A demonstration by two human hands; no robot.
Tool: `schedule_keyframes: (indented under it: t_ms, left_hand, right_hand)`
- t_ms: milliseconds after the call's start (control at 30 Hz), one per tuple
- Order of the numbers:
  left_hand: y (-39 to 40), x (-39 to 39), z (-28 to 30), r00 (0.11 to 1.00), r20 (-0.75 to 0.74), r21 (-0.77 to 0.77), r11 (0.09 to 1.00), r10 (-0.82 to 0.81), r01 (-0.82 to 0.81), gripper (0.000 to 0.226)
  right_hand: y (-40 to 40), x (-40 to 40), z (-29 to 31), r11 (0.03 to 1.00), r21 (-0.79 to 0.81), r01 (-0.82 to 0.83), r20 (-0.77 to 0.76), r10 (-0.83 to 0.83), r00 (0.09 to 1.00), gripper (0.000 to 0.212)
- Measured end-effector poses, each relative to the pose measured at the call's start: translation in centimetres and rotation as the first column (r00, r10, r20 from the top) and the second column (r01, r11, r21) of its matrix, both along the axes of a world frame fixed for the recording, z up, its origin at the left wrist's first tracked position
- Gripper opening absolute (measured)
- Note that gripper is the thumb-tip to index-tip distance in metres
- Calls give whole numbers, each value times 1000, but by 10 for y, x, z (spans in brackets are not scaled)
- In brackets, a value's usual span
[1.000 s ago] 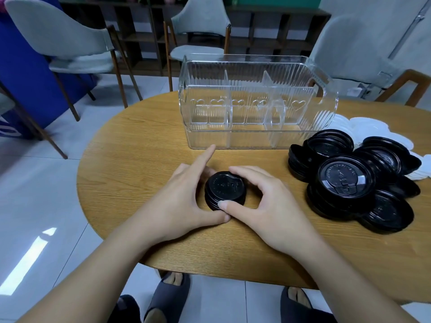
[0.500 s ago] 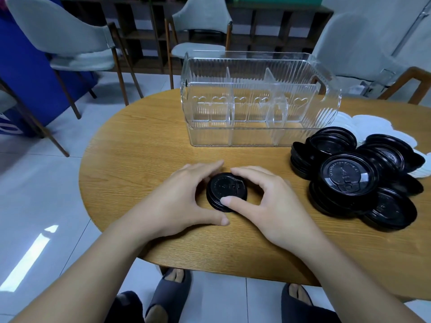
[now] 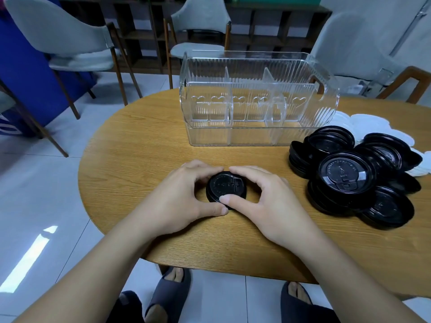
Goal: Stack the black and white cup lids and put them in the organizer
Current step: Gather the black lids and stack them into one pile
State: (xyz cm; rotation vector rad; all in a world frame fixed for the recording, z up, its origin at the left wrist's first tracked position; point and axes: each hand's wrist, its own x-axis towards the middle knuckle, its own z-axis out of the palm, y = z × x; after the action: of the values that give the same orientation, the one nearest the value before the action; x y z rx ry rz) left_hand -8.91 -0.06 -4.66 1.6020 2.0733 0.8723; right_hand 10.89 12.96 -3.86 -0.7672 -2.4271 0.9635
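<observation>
Since a second ago our left index finger, then pointing toward the organizer, has curled down onto the lid stack. Our left hand [image 3: 186, 197] and right hand [image 3: 263, 199] now cup the small stack of black lids [image 3: 225, 186] from both sides, fingers curved round its rim, thumbs meeting at its near edge. The stack rests on the wooden table [image 3: 140, 145]. To the far side stands the clear organizer [image 3: 256, 101]; to the right lie loose black lids [image 3: 345, 173], with white lids [image 3: 368, 122] beyond them.
</observation>
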Motion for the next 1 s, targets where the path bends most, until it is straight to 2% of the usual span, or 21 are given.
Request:
schedule_keyframes:
  t_ms: [200,367,500,600,733,867,1000]
  left_hand:
    - [1,7,2,996,-89,11,1000,15,-14,97]
    - [14,22,0,992,-127,41,999,26,-21,86]
    - [27,40,0,990,-142,48,999,28,-21,88]
    - [34,56,-3,988,-151,47,999,-7,14,91]
    - [44,70,-4,988,-154,58,998,-16,25,93]
    - [52,77,-3,989,-149,52,999,2,5,96]
    - [58,83,-3,990,-142,55,998,13,-5,94]
  right_hand:
    - [-5,6,4,999,20,28,20,-28,999,78]
    - [-6,20,16,993,102,56,-19,-55,998,62]
    - [-2,35,22,974,209,92,-79,-77,994,47]
    - [4,48,26,924,359,132,-150,-83,985,40]
    - [24,74,35,823,492,284,-192,-215,957,32]
    - [43,96,40,783,492,379,-186,-331,925,30]
    - [48,106,39,810,497,311,-93,-307,947,40]
